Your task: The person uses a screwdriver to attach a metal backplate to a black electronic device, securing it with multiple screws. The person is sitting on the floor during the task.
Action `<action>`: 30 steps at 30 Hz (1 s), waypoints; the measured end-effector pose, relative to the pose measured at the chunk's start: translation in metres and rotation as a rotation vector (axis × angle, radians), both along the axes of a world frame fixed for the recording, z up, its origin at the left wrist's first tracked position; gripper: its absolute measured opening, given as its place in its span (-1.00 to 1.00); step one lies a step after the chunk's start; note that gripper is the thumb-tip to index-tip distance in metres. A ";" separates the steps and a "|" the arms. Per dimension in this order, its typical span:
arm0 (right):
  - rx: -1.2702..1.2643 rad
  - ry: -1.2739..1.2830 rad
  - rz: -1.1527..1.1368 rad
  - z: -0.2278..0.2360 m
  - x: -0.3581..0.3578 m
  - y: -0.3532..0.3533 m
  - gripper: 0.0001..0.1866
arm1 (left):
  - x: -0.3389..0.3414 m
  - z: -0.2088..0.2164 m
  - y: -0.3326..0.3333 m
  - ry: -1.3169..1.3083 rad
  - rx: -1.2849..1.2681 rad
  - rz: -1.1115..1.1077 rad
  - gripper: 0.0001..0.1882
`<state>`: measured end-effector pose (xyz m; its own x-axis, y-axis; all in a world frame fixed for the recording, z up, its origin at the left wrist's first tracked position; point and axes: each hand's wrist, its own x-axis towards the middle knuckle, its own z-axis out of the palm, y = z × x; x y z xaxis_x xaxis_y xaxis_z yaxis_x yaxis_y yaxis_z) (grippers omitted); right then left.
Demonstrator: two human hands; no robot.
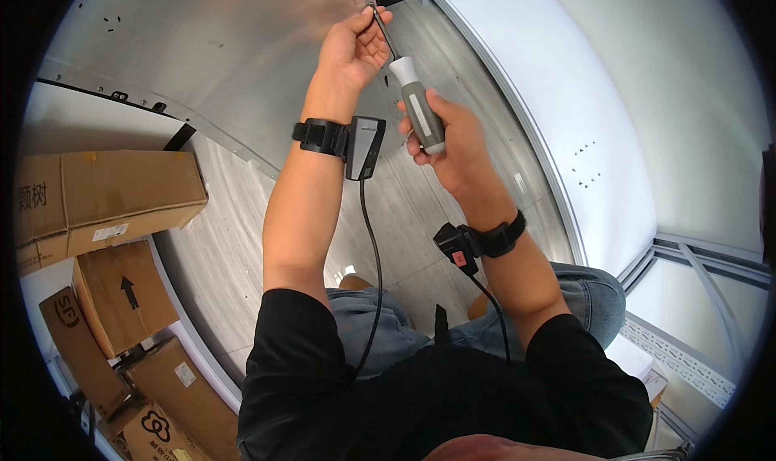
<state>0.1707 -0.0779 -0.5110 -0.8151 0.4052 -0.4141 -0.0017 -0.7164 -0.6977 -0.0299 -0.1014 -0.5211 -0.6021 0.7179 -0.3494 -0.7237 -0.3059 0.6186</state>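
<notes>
My right hand [457, 133] is wrapped round the grey handle of a screwdriver [422, 109] with a white collar. Its thin dark shaft points up and away toward the fingertips of my left hand [356, 48]. There, thumb and forefinger close in a pinch at the shaft's tip, and a tiny dark piece between them is too small to name. Both lie beside the right edge of a large grey metal panel [218, 73]. On each wrist is a black strap with a small cabled device.
Cardboard boxes [137, 198] are stacked at the left. Small dark screws [111, 20] lie on the metal panel. More small screws [586, 178] rest on a long white panel [558, 97] at the right. Below stretches a grey wood-look floor [234, 226]; metal framing [687, 356] stands at the lower right.
</notes>
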 end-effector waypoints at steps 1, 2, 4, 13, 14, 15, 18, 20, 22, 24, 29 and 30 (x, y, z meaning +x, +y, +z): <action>0.024 -0.027 -0.010 0.001 -0.001 -0.001 -0.54 | 0.000 0.000 -0.001 0.000 0.001 0.002 -0.84; 0.048 -0.055 -0.024 0.004 -0.001 -0.001 -0.56 | -0.001 -0.001 0.000 0.000 0.015 -0.010 -0.84; 0.138 -0.116 -0.040 0.005 -0.002 -0.001 -0.57 | -0.002 -0.003 0.000 -0.002 0.042 -0.033 -0.84; 0.034 -0.056 0.002 0.004 -0.001 0.003 -0.59 | 0.001 0.001 0.001 -0.004 0.012 0.003 -0.83; 0.075 -0.101 -0.009 0.003 -0.002 0.003 -0.58 | 0.002 0.001 0.001 -0.007 0.015 -0.001 -0.83; 0.117 -0.146 -0.020 0.002 -0.003 0.003 -0.57 | 0.002 0.001 0.002 -0.010 0.018 -0.004 -0.83; 0.054 -0.080 -0.055 0.008 -0.003 0.000 -0.57 | 0.001 -0.001 0.001 0.002 0.017 0.000 -0.82; -0.021 -0.014 0.013 0.004 -0.001 0.004 -0.60 | 0.000 -0.001 0.001 0.008 0.011 0.009 -0.82; -0.057 0.019 0.023 0.002 0.000 0.005 -0.60 | 0.001 -0.001 0.002 0.006 0.002 0.020 -0.82; -0.055 0.021 -0.023 0.002 -0.002 0.003 -0.60 | 0.000 -0.002 0.001 0.002 0.016 -0.004 -0.82; 0.054 -0.091 -0.053 0.004 -0.003 0.003 -0.63 | -0.001 -0.002 0.002 -0.007 0.018 -0.002 -0.82; 0.036 -0.089 -0.047 0.006 -0.002 0.002 -0.63 | -0.001 -0.002 0.002 -0.009 0.015 0.013 -0.82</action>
